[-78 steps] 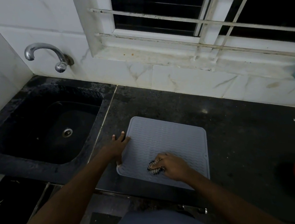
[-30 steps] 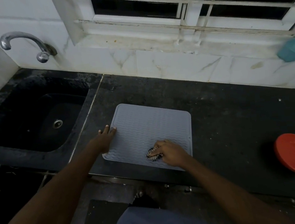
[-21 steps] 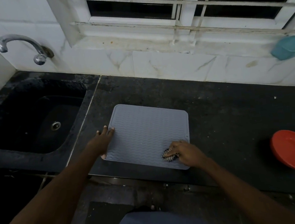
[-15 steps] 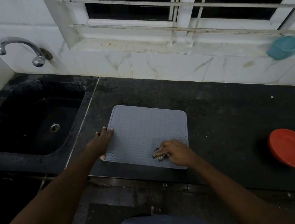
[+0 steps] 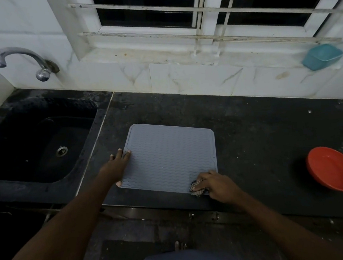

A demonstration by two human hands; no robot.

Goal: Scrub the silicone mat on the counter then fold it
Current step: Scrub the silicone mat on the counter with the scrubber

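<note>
– Two hands are on the mat. What is each one doing, and why?

– The left hand [image 5: 118,164] lies flat on the left edge of the grey silicone mat [image 5: 172,156]. Its fingers [image 5: 125,154] are straight and slightly spread, and it looks to be pinning the mat so it cannot slide. The right hand [image 5: 218,185] is at the mat's lower right corner, with its fingers [image 5: 203,178] curled around a small striped scrubber [image 5: 196,188] that is pressed to the surface. I judge the scrubbing to be underway and the folding not yet begun.

– Where is the mat, and which way does it run?

– It lies flat at the centre of the frame on the dark bench [image 5: 259,133], ribbed side up, just right of the black sink [image 5: 34,144]. It looks nearly square, so I cannot name a long axis. Its near edge runs roughly along the bench front, and its left edge leans toward the upper right.

– Is there anything else nearby?

– A red bowl [image 5: 334,170] sits well apart at the right of the frame.
</note>
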